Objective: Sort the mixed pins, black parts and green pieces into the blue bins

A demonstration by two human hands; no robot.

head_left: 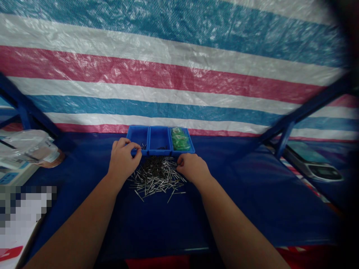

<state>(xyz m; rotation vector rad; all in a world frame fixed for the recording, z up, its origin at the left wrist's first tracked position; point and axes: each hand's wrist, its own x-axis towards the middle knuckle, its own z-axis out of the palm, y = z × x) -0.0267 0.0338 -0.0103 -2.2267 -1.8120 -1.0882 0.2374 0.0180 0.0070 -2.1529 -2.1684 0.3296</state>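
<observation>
A heap of thin silver metal pins [161,183] lies on the blue table, with small dark pieces [154,164] mixed in along its far side. Three blue bins stand in a row behind it. My left hand [123,157] is at the front of the left bin [137,130], thumb and forefinger pinched together; what they hold is too small to make out. A few pins [143,145] lie in that bin. My right hand [193,168] is at the heap's right edge, fingers curled in and their tips partly hidden.
The middle bin [159,136] has a few dark bits at its front; the right bin [190,144] holds green plastic packets [180,140]. A clear tub [28,147] stands at left, a digital scale [314,162] at right. Blue frame bars [308,112] and striped sheeting [168,71] border the table.
</observation>
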